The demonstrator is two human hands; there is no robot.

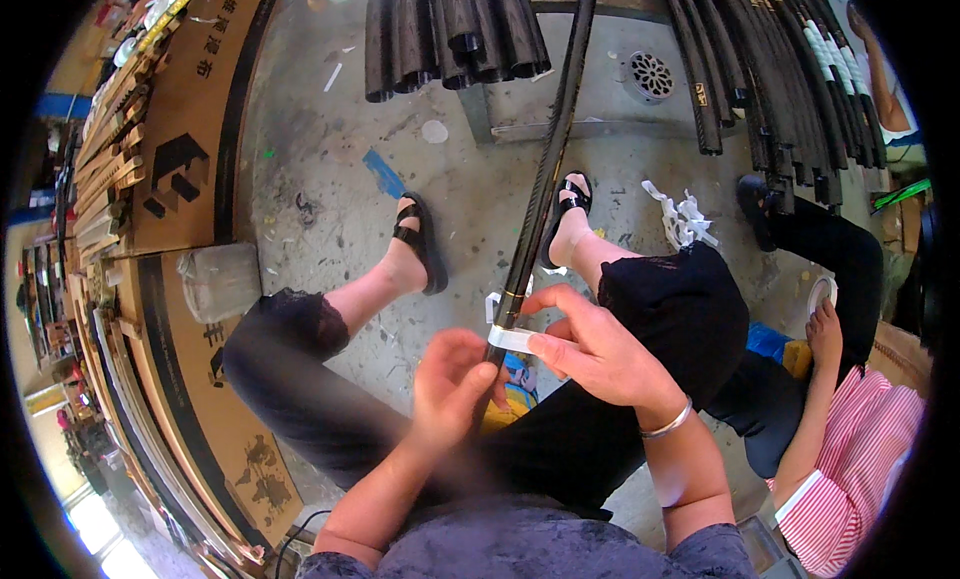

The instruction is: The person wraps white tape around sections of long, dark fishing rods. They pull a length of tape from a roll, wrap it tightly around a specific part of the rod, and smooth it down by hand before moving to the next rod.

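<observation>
A long, thin black rod (545, 189) slants up from between my knees past the top of the picture. Around its near part goes a strip of white tape (512, 339), one end drawn out to the right. My left hand (452, 384) is closed on the rod just below the tape, thumb against it. My right hand (605, 354) pinches the tape's loose end between thumb and forefinger, close to the rod. The rod's lowest end is hidden behind my left hand.
Thick black tubes (460, 39) lie ahead, with more long tubes (735, 69) at the far right. Cardboard boxes (200, 109) stand along the left. To my right, a person's hand (825, 329) holds a white tape roll (820, 294). White scraps (680, 217) litter the floor.
</observation>
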